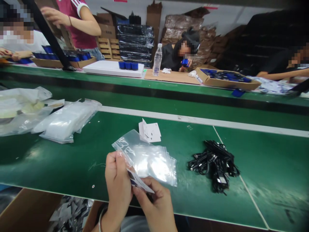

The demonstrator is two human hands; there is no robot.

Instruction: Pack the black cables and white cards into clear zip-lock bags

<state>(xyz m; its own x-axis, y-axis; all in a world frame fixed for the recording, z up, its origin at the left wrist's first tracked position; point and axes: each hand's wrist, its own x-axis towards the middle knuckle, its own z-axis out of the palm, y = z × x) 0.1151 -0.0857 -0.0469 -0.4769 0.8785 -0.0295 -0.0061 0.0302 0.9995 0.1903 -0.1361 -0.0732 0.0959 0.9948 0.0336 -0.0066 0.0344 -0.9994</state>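
Note:
My left hand (118, 183) is closed, pinching the mouth edge of a small clear zip bag (135, 151) that lies on top of a stack of clear zip bags (159, 167) on the green table. My right hand (156, 201) is closed too, pinching a small white card (140, 183) at the bag's opening. The card's far end is between the two hands. A small pile of white cards (150, 131) lies just beyond the bags. A heap of black cables (213, 164) lies to the right of my hands.
Packs of clear bags (65, 122) and loose plastic (19, 108) lie at the left. A cardboard box with packed items (70, 212) sits below the near edge. Across a green conveyor (154, 96), other people work by a water bottle (157, 59), a white tray (113, 69) and boxes of blue parts (227, 79).

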